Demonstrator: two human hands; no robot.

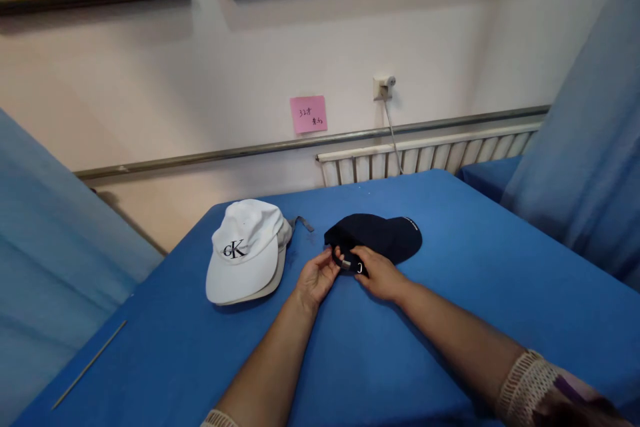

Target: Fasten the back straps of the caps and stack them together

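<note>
A black baseball cap (373, 232) lies on its side on the blue-covered table, its brim pointing right and its back strap turned toward me. My left hand (319, 273) pinches the left part of the strap, close to a small metal buckle. From the other side, my right hand (380, 272) grips the strap and the cap's rear edge, thumb and fingers closed. Part of the strap is hidden behind my fingers. Left of my hands sits a white baseball cap (250, 230) with a black logo, stacked over a beige-grey cap (273, 285) whose strap sticks out to the right.
A thin stick (90, 364) lies at the table's left edge. Blue curtains (45, 267) hang on both sides. Behind the blue table (425, 347) are a metal rail (225, 152), a radiator (430, 155), a socket with a plugged cord (383, 87) and a pink note (309, 114).
</note>
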